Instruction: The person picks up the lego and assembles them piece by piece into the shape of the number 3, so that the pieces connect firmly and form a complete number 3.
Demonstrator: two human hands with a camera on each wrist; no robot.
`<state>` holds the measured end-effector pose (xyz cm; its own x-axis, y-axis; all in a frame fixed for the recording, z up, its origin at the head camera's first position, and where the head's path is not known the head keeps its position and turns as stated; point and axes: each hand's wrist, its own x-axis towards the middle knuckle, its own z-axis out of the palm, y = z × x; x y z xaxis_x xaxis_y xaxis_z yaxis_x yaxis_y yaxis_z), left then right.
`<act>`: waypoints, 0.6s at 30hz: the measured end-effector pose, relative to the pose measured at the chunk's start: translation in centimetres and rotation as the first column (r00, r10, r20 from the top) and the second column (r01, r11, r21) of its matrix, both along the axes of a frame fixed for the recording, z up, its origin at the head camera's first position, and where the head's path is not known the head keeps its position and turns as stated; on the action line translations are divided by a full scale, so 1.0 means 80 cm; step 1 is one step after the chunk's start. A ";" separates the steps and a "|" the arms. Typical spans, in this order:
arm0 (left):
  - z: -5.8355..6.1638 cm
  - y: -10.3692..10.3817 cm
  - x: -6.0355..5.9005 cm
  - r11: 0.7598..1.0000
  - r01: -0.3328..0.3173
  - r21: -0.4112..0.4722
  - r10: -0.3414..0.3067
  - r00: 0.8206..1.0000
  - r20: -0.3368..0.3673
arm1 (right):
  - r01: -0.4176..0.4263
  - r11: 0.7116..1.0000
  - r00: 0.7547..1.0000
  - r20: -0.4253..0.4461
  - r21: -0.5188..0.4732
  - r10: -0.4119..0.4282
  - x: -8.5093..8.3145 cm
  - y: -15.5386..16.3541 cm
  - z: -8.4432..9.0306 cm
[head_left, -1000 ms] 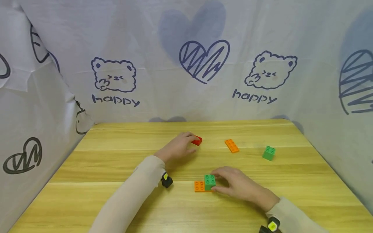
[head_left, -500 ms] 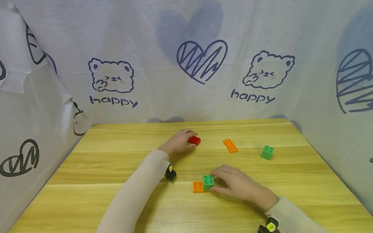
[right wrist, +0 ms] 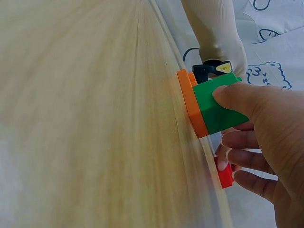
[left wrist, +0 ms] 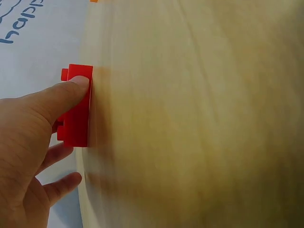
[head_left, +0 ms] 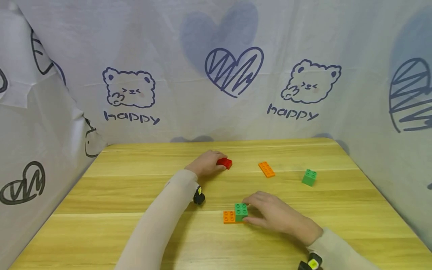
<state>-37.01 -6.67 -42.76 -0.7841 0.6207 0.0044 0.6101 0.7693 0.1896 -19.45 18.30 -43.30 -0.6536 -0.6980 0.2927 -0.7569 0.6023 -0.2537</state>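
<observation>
L hand [head_left: 206,164] pinches red brick [head_left: 225,162]; R hand [head_left: 276,215] pinches green brick [head_left: 241,211]; cloth [head_left: 202,75] reads "happy".

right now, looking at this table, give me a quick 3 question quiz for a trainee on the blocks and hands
1. True or false: the left hand grips the red brick.
2. Which brick sits on the orange plate that the right hand steadies? A blue, B green, C yellow.
3. Fill in: the loose green cube stands to the ___ of the loose orange plate in the head view.

Key: 1 true; 2 B, the green brick; 3 right.
</observation>
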 end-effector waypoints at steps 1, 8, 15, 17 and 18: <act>0.001 0.000 0.000 1.000 0.005 0.002 -0.005 1.000 -0.006 | -0.001 1.000 1.000 0.002 0.002 0.001 0.000 0.000 0.000; 0.006 0.003 0.001 1.000 0.014 0.011 -0.014 1.000 -0.008 | 0.008 1.000 1.000 0.017 0.014 -0.009 0.002 0.000 0.002; 0.012 0.003 0.007 1.000 0.021 0.021 -0.020 1.000 -0.007 | 0.007 1.000 1.000 0.010 0.014 -0.007 0.001 -0.001 0.001; 0.015 0.003 0.010 0.999 0.025 0.025 -0.024 1.000 -0.011 | 0.007 1.000 1.000 0.009 0.014 -0.007 0.001 -0.001 0.001; 0.016 0.003 0.011 0.999 0.025 0.027 -0.025 1.000 -0.009 | 0.007 1.000 1.000 0.011 0.014 -0.007 0.001 -0.001 0.001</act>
